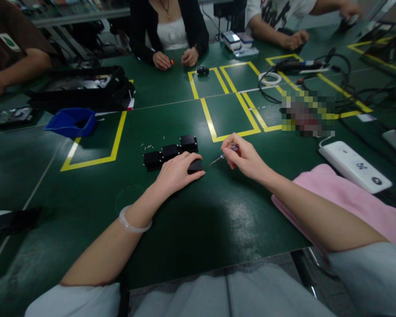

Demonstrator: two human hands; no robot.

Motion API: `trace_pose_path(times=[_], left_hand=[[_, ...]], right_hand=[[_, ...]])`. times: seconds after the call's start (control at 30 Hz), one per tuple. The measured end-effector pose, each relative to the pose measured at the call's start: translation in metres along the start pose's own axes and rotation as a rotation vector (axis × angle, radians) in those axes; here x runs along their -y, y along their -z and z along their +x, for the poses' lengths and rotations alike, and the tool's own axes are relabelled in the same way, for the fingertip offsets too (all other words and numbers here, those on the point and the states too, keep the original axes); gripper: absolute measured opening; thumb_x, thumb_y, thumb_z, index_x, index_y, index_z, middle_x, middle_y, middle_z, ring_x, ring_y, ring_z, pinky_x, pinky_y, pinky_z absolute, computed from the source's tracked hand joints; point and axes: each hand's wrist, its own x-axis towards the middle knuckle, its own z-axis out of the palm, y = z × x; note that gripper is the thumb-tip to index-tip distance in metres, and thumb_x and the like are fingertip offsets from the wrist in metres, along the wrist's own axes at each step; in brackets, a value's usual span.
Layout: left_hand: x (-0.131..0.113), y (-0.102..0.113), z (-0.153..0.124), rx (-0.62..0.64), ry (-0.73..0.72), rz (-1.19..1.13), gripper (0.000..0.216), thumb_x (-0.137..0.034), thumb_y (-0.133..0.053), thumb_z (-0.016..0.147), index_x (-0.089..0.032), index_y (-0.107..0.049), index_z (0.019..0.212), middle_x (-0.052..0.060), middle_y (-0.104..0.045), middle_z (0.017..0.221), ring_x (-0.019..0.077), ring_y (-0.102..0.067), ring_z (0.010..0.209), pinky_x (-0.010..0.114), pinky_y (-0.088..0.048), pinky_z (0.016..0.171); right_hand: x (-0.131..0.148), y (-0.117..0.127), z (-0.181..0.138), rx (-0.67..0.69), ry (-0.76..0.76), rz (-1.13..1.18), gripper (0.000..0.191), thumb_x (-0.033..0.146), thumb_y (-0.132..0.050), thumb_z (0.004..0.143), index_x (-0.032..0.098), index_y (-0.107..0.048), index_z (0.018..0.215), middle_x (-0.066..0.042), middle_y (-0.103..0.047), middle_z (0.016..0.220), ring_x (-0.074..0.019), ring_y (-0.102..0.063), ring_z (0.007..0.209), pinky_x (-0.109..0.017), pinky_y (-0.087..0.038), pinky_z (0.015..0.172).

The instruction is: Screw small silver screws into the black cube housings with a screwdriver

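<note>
A person's left hand (176,174), a pale bracelet (132,224) at the wrist, lies over a small black box (195,166) on the green worktop (218,211), its fingers closed down on the box's top and near edge to pin it in place. The right hand (246,158) has thumb and fingers pinched together on the clear handle of a slim screwdriver (221,156). The thin shaft slants down to the left, and its tip sits at the right side of the held box.

3 more black boxes (170,152) stand in a slanting row just behind the held one, touching or nearly touching each other. A scatter of tiny screws (148,145) lies loose on the worktop just left of that row. Judged from this, the work is partway along: 1 box is under the driver, screws remain unused, and the picture does not show which of the other 3 boxes are finished.

A blue bin (71,122) sits well to the left beside a yellow tape outline (115,141). A white power strip (354,166) and a pink cloth (346,198) lie to the right. Co-workers' hands (161,60) rest at the far edge.
</note>
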Motion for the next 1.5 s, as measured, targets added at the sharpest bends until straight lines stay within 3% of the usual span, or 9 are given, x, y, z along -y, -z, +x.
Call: trace_pose_path(times=[0.17, 0.4, 0.57, 0.67, 0.8, 1.07, 1.27, 1.5], left_hand=[[-0.0008, 0.0, 0.0002, 0.003, 0.006, 0.017, 0.046, -0.055, -0.057, 0.092, -0.028, -0.057, 0.129, 0.005, -0.065, 0.121, 0.0271, -0.064, 0.107, 0.035, -0.051, 0.078], [-0.0001, -0.0011, 0.0, -0.005, 0.004, 0.014, 0.045, -0.055, -0.057, 0.092, -0.029, -0.057, 0.129, 0.004, -0.065, 0.122, 0.0269, -0.065, 0.107, 0.034, -0.05, 0.077], [0.0004, -0.0008, 0.0, -0.009, 0.003, 0.014, 0.044, -0.054, -0.057, 0.092, -0.029, -0.057, 0.129, 0.003, -0.065, 0.121, 0.0267, -0.065, 0.105, 0.034, -0.05, 0.077], [0.0003, -0.0005, -0.0001, -0.006, 0.003, 0.013, 0.045, -0.055, -0.057, 0.092, -0.029, -0.057, 0.129, 0.004, -0.064, 0.122, 0.0266, -0.065, 0.105, 0.034, -0.05, 0.077], [0.0, 0.0, -0.0002, -0.002, 0.005, 0.008, 0.046, -0.055, -0.057, 0.092, -0.029, -0.057, 0.129, 0.004, -0.064, 0.122, 0.0266, -0.064, 0.106, 0.035, -0.05, 0.078], [-0.0002, -0.0002, 0.0002, 0.003, 0.01, 0.008, 0.046, -0.055, -0.057, 0.092, -0.028, -0.057, 0.13, 0.004, -0.065, 0.122, 0.0269, -0.065, 0.106, 0.035, -0.051, 0.079], [0.0, -0.0006, 0.0002, 0.0, 0.004, 0.012, 0.046, -0.055, -0.057, 0.092, -0.028, -0.057, 0.13, 0.004, -0.064, 0.122, 0.0271, -0.064, 0.108, 0.036, -0.051, 0.08], [0.0, -0.0008, 0.0001, -0.005, 0.003, 0.002, 0.046, -0.054, -0.057, 0.092, -0.028, -0.057, 0.13, 0.004, -0.065, 0.121, 0.0268, -0.064, 0.107, 0.036, -0.051, 0.08]], right_hand=[[0.0, 0.0, 0.0002, 0.001, -0.025, -0.019, 0.023, 0.04, -0.053, 0.099, 0.021, -0.049, 0.087, 0.01, -0.045, 0.049, -0.0067, -0.043, 0.039, -0.022, -0.03, 0.041], [-0.0045, -0.0007, -0.0005, -0.018, -0.001, -0.001, 0.012, 0.033, -0.052, 0.1, 0.022, -0.047, 0.101, 0.01, -0.047, 0.054, -0.0081, -0.046, 0.044, -0.022, -0.035, 0.046], [-0.0014, 0.0014, 0.0015, 0.018, -0.03, -0.006, 0.025, 0.042, -0.054, 0.099, 0.021, -0.049, 0.087, 0.011, -0.044, 0.049, -0.0065, -0.043, 0.038, -0.021, -0.029, 0.04], [-0.0002, 0.0016, 0.0015, 0.019, -0.04, -0.005, 0.02, 0.037, -0.054, 0.099, 0.021, -0.049, 0.088, 0.011, -0.042, 0.049, -0.0061, -0.041, 0.037, -0.021, -0.026, 0.038], [-0.0022, 0.0004, 0.0007, -0.001, -0.013, 0.0, 0.008, 0.027, -0.052, 0.099, 0.021, -0.048, 0.101, 0.011, -0.045, 0.052, -0.0069, -0.044, 0.04, -0.021, -0.032, 0.042], [-0.0017, 0.0008, 0.0021, 0.017, -0.028, 0.007, 0.02, 0.036, -0.056, 0.098, 0.021, -0.049, 0.087, 0.011, -0.044, 0.049, -0.0058, -0.043, 0.038, -0.02, -0.029, 0.039], [-0.0019, -0.0005, 0.001, 0.005, -0.02, 0.018, 0.009, 0.025, -0.054, 0.097, 0.021, -0.047, 0.101, 0.011, -0.047, 0.054, -0.0065, -0.044, 0.04, -0.02, -0.033, 0.042], [-0.0016, 0.0002, 0.0013, 0.003, -0.039, 0.008, 0.019, 0.036, -0.053, 0.099, 0.021, -0.048, 0.088, 0.011, -0.043, 0.049, -0.0062, -0.042, 0.038, -0.021, -0.029, 0.039]])
